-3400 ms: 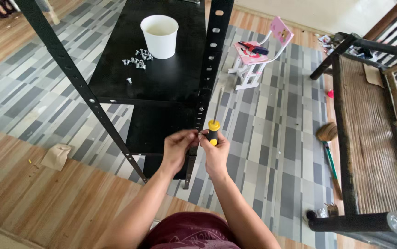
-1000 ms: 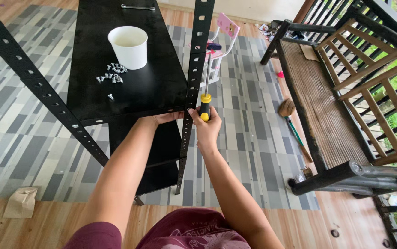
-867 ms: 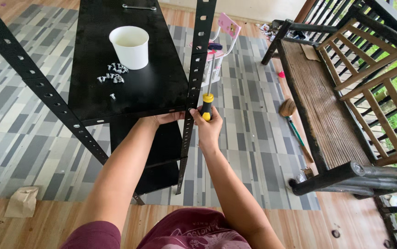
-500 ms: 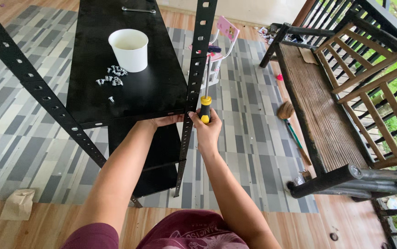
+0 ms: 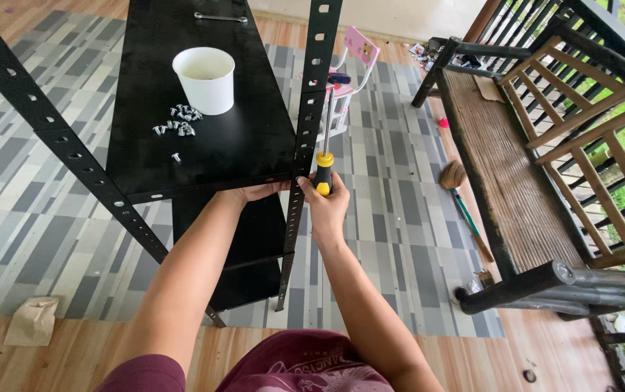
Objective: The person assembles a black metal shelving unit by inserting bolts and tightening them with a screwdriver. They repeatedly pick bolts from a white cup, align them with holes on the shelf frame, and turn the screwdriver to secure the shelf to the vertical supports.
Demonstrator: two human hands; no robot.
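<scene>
Screwdriver (image 5: 323, 173) in right-hand (image 5: 327, 210) grip (upright)

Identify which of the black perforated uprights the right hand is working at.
The upright at the shelf's right front corner; the right hand holds a yellow-and-black screwdriver beside it. The left upright stands untouched.

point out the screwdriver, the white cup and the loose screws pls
screwdriver (image 5: 323, 174): head view, on its yellow-and-black handle above the right hand.
white cup (image 5: 205, 81): head view, on its outer wall.
loose screws (image 5: 179, 121): head view, middle of the pile on the black shelf.
</scene>
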